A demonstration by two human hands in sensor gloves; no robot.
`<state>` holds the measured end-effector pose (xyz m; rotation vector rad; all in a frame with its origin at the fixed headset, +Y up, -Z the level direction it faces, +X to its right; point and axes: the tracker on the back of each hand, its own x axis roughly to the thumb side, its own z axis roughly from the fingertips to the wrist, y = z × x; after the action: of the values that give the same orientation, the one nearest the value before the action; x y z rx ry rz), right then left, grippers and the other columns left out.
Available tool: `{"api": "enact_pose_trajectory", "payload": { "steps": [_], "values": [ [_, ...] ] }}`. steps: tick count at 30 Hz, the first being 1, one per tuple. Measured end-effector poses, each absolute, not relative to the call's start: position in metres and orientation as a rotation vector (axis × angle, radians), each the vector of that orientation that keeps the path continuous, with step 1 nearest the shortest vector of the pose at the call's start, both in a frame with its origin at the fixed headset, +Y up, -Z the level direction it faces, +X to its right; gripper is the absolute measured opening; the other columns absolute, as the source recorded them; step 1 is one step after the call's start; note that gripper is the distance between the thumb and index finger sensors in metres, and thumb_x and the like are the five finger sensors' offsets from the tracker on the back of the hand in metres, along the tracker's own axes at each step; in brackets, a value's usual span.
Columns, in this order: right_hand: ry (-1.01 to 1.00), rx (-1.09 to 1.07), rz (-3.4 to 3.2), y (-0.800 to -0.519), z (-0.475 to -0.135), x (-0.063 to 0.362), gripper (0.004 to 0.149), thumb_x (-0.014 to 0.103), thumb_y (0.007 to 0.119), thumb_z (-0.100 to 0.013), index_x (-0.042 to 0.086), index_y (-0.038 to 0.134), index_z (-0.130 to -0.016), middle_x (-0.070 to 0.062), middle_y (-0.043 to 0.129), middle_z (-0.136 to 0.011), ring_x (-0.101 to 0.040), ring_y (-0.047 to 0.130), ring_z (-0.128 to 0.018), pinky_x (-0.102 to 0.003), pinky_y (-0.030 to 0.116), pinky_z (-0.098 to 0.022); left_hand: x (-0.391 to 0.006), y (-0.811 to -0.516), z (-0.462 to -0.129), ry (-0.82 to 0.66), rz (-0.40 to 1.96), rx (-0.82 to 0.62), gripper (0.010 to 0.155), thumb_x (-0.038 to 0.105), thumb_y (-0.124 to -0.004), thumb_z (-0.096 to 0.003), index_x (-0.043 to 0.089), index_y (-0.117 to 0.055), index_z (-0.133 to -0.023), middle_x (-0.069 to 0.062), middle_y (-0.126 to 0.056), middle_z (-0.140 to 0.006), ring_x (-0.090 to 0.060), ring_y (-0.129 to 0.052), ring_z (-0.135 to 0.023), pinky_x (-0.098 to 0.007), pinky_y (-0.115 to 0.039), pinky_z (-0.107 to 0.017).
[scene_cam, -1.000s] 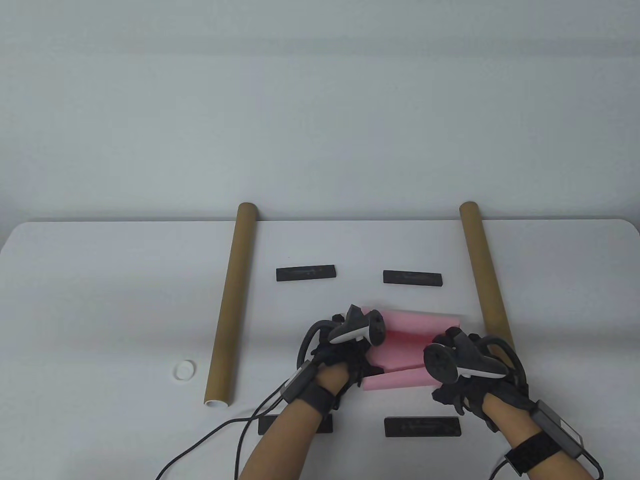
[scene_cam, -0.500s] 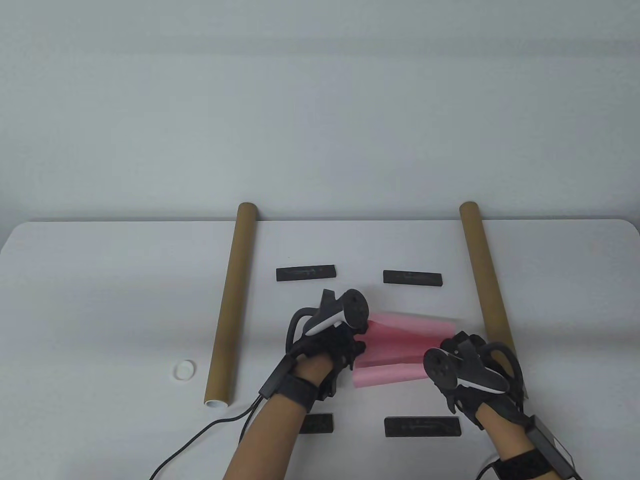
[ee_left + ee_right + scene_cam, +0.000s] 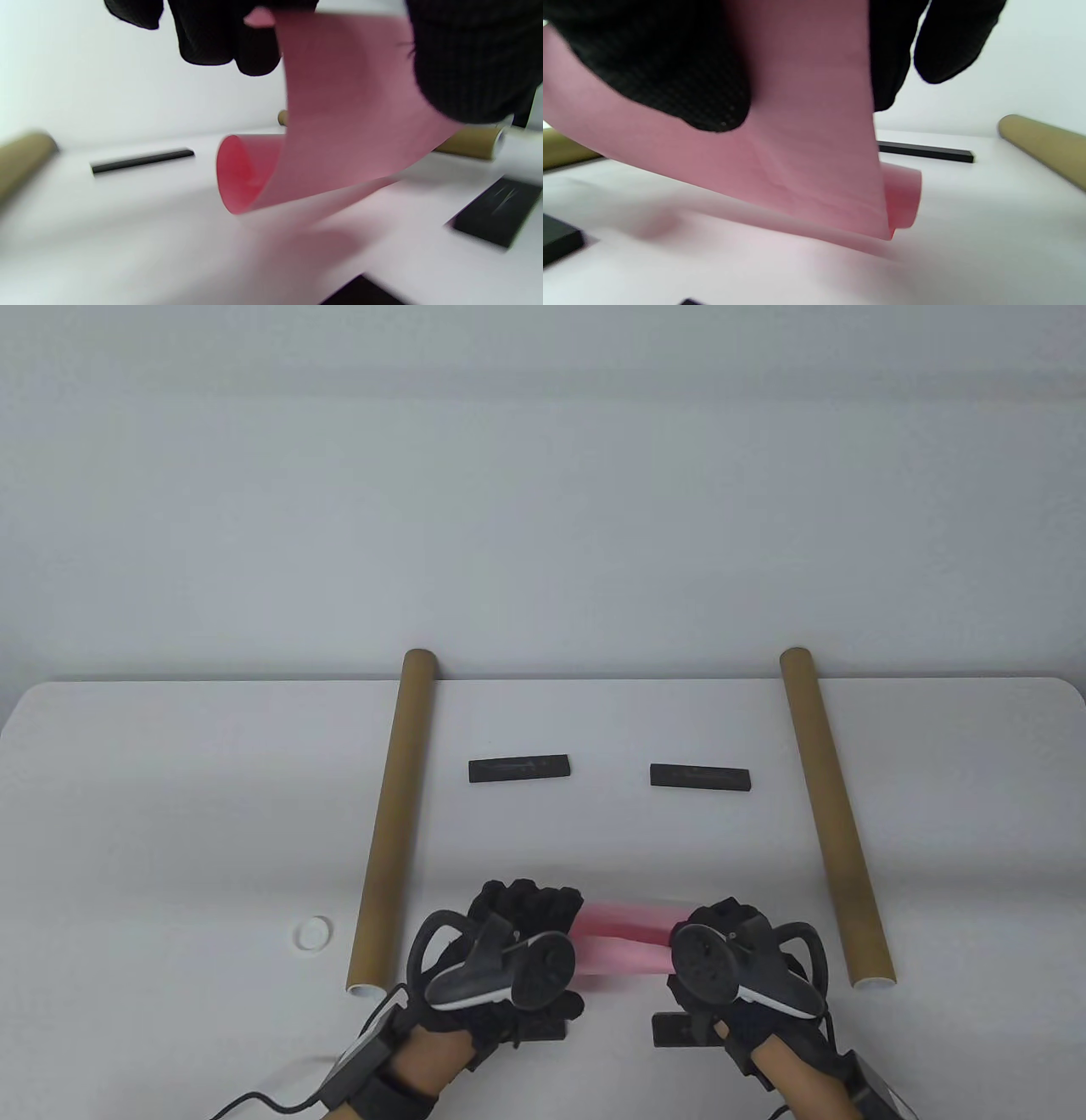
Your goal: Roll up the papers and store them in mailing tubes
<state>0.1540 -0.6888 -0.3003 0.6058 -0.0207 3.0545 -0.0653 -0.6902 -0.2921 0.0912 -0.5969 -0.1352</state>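
A pink paper (image 3: 624, 942), partly curled, hangs between my two hands near the table's front edge and is blurred. My left hand (image 3: 526, 916) pinches its left end, and my right hand (image 3: 730, 925) pinches its right end. In the left wrist view the pink paper (image 3: 339, 127) hangs from thumb and fingers (image 3: 212, 34), and its loose lower edge curls into an open roll just above the table. The right wrist view shows the pink paper (image 3: 806, 148) under my thumb (image 3: 670, 63). Two brown mailing tubes lie lengthwise: the left tube (image 3: 394, 814) and the right tube (image 3: 831, 814).
A white cap (image 3: 313, 933) lies left of the left tube's near end. Two black bars (image 3: 519, 768) (image 3: 700, 776) lie at mid-table. Another black bar (image 3: 674, 1031) sits partly under my right hand, and a fourth (image 3: 547, 1031) under my left.
Both hands have drawn the pink paper back toward the front edge of the table. The hands have turned over, and the paper now hangs between them.
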Motion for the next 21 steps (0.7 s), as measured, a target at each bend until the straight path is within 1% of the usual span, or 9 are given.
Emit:
{"api": "enact_pose_trajectory", "payload": {
  "steps": [3,5,8,10,12,13,15,18,21],
  "values": [
    [0.021,0.644,3.012,-0.693,-0.298,0.149,0.034,0.039,0.096,-0.043,0.020,0.092,-0.070,-0.009,0.096,-0.076,-0.043,0.088,-0.083,-0.066,0.070,-0.064,-0.064,-0.696,-0.284,-0.655,-0.313,0.183,0.111,0.073,-0.091,-0.0201,0.016,-0.052,-0.107,-0.007,-0.076,-0.104,-0.033,-0.080,-0.101,-0.057,-0.062,-0.075],
    [0.070,0.650,2.973,-0.696,-0.297,0.147,0.034,0.039,0.096,-0.043,0.019,0.093,-0.070,-0.009,0.096,-0.076,-0.043,0.088,-0.083,-0.066,0.071,-0.063,-0.067,-0.696,-0.283,-0.664,-0.281,0.186,0.106,0.071,-0.093,-0.0206,0.017,-0.057,-0.104,-0.004,-0.082,-0.099,-0.029,-0.086,-0.096,-0.056,-0.065,-0.074],
    [0.103,0.666,2.904,-0.698,-0.297,0.144,0.034,0.039,0.096,-0.043,0.019,0.093,-0.070,-0.009,0.096,-0.075,-0.044,0.089,-0.082,-0.066,0.070,-0.063,-0.068,-0.700,-0.284,-0.664,-0.225,0.179,0.091,0.066,-0.096,-0.0234,0.021,-0.067,-0.098,0.003,-0.092,-0.085,-0.021,-0.098,-0.082,-0.053,-0.071,-0.072],
    [0.104,0.699,2.902,-0.699,-0.295,0.143,0.036,0.039,0.096,-0.043,0.019,0.091,-0.072,-0.009,0.095,-0.078,-0.044,0.087,-0.084,-0.067,0.070,-0.063,-0.068,-0.702,-0.288,-0.641,-0.210,0.177,0.076,0.061,-0.097,-0.0259,0.027,-0.075,-0.090,0.009,-0.099,-0.072,-0.014,-0.105,-0.069,-0.050,-0.076,-0.069],
    [0.060,0.766,2.882,-0.701,-0.292,0.143,0.074,0.048,0.098,-0.040,0.011,0.072,-0.099,-0.018,0.071,-0.103,-0.053,0.068,-0.098,-0.078,0.055,-0.066,-0.070,-0.703,-0.294,-0.624,-0.162,0.133,0.060,0.057,-0.097,-0.0287,0.032,-0.083,-0.081,0.013,-0.103,-0.061,-0.010,-0.109,-0.058,-0.046,-0.081,-0.066],
    [-0.045,0.849,2.939,-0.700,-0.290,0.145,0.086,0.054,0.097,-0.038,0.010,0.065,-0.104,-0.018,0.064,-0.108,-0.054,0.060,-0.102,-0.079,0.053,-0.067,-0.073,-0.704,-0.300,-0.599,-0.085,0.101,0.055,0.056,-0.097,-0.0294,0.033,-0.085,-0.078,0.013,-0.104,-0.058,-0.010,-0.109,-0.055,-0.045,-0.082,-0.065],
    [-0.196,0.916,3.015,-0.700,-0.287,0.147,0.093,0.057,0.097,-0.037,0.012,0.059,-0.109,-0.016,0.057,-0.113,-0.052,0.053,-0.107,-0.077,0.051,-0.071,-0.078,-0.706,-0.306,-0.581,0.003,0.038,0.050,0.054,-0.097,-0.0305,0.035,-0.087,-0.075,0.012,-0.104,-0.056,-0.011,-0.109,-0.054,-0.045,-0.081,-0.064],
    [-0.359,0.946,3.034,-0.703,-0.284,0.149,0.083,0.055,0.097,-0.038,0.016,0.067,-0.104,-0.011,0.067,-0.109,-0.046,0.063,-0.106,-0.072,0.057,-0.074,-0.084,-0.708,-0.311,-0.562,0.065,0.000,0.045,0.054,-0.096,-0.0317,0.036,-0.089,-0.073,0.012,-0.104,-0.055,-0.012,-0.109,-0.054,-0.046,-0.081,-0.064],
    [-0.382,0.879,3.020,-0.705,-0.287,0.148,0.047,0.048,0.092,-0.044,0.024,0.085,-0.085,-0.003,0.088,-0.091,-0.037,0.084,-0.093,-0.066,0.066,-0.073,-0.087,-0.710,-0.311,-0.560,0.044,0.011,0.045,0.054,-0.095,-0.0322,0.036,-0.089,-0.073,0.011,-0.104,-0.056,-0.012,-0.108,-0.055,-0.046,-0.080,-0.065]
  ]
}}
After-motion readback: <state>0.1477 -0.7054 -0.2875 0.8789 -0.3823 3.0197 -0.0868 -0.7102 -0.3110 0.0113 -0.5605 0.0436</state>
